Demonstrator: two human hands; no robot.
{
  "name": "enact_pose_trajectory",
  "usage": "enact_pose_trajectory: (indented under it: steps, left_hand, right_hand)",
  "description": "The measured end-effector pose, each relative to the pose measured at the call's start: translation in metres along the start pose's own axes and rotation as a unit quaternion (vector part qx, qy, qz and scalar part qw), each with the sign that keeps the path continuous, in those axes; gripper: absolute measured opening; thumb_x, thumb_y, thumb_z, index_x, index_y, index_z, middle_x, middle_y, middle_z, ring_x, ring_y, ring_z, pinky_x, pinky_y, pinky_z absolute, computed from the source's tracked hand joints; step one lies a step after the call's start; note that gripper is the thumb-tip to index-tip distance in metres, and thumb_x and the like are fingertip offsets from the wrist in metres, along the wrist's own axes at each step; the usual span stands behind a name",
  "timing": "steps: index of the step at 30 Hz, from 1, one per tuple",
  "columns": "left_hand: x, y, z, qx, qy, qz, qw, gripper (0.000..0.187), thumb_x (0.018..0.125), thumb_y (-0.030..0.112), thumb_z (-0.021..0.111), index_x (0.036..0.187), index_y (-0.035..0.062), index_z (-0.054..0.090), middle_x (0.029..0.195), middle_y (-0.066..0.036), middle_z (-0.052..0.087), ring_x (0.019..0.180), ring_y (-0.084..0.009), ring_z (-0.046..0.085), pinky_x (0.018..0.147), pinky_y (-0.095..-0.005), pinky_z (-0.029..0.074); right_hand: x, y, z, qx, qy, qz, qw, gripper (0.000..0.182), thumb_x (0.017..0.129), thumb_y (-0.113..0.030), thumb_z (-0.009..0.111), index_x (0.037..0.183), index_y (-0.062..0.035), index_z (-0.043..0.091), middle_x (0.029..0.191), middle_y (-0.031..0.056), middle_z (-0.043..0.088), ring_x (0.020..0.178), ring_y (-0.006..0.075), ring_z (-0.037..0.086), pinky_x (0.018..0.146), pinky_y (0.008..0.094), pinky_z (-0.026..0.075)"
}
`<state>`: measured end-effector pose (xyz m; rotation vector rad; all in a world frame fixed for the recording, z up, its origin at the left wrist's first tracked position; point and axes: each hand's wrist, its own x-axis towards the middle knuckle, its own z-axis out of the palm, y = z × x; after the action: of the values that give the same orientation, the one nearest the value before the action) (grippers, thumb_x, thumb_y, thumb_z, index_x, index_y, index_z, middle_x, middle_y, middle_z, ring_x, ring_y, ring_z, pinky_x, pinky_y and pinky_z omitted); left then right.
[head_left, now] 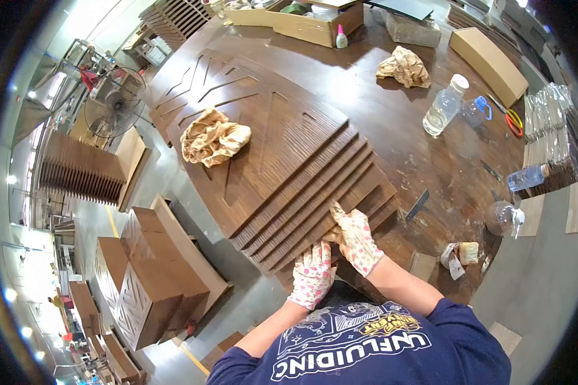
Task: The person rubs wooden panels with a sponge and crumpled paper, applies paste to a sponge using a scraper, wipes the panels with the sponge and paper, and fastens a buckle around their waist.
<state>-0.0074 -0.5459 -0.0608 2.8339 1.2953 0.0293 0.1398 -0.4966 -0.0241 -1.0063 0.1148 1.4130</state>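
A stack of dark brown wooden panels [282,147] with carved grooves lies on the table, fanned so that several edges show as steps. My left hand [313,273], in a floral glove, grips the near edge of the lowest visible panel; its thumb is hidden. Close beside it, my right hand [356,237] wears a matching glove with brown-stained fingertips. Its fingers are bent at that panel's end, around something tan that I cannot make out. Crumpled brown paper [213,138] rests on top of the stack.
On the brown table [366,96] stand a clear bottle [444,106], a blue-capped jug [475,111], scissors [511,119] and a pink-capped glue bottle [341,37]. An open cardboard box [308,25] is at the back. Stacked panels [154,269] and a fan [114,101] stand left.
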Motion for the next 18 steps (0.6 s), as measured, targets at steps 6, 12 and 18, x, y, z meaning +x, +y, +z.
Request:
enact_pose_trajectory:
  steps: [6, 12, 18]
  left_hand:
    - [0.001, 0.002, -0.005, -0.001, 0.0, -0.008, 1.0, 0.07, 0.077, 0.037, 0.07, 0.132, 0.0015, 0.047, 0.134, -0.02, 0.049, 0.12, -0.038, 0.047, 0.1, -0.0507, 0.036]
    - [0.002, 0.002, -0.007, -0.069, -0.017, -0.024, 0.997, 0.069, 0.08, 0.036, 0.067, 0.133, -0.003, 0.044, 0.136, -0.024, 0.043, 0.123, -0.0405, 0.043, 0.105, -0.0523, 0.031]
    - [-0.021, -0.022, -0.023, -0.228, 0.088, 0.205, 0.948, 0.043, 0.074, 0.001, 0.061, 0.116, 0.0066, 0.059, 0.119, -0.011, 0.062, 0.112, -0.0327, 0.059, 0.09, -0.0448, 0.05]
  right_hand:
    - [0.008, 0.003, -0.009, 0.001, -0.025, 0.011, 1.0, 0.029, 0.091, -0.01, 0.064, 0.11, 0.0048, 0.048, 0.105, 0.0206, 0.059, 0.088, 0.0341, 0.066, 0.067, 0.0461, 0.062]
    - [0.007, -0.004, -0.019, 0.032, -0.13, 0.022, 0.991, 0.03, 0.091, -0.012, 0.06, 0.112, 0.0061, 0.048, 0.107, 0.0214, 0.06, 0.091, 0.0358, 0.066, 0.075, 0.0516, 0.059]
    - [-0.03, -0.064, -0.031, -0.345, -0.191, 0.013, 0.919, 0.027, 0.092, -0.024, 0.059, 0.08, -0.0006, 0.068, 0.068, 0.0108, 0.065, 0.051, 0.0149, 0.058, 0.044, 0.0279, 0.046]
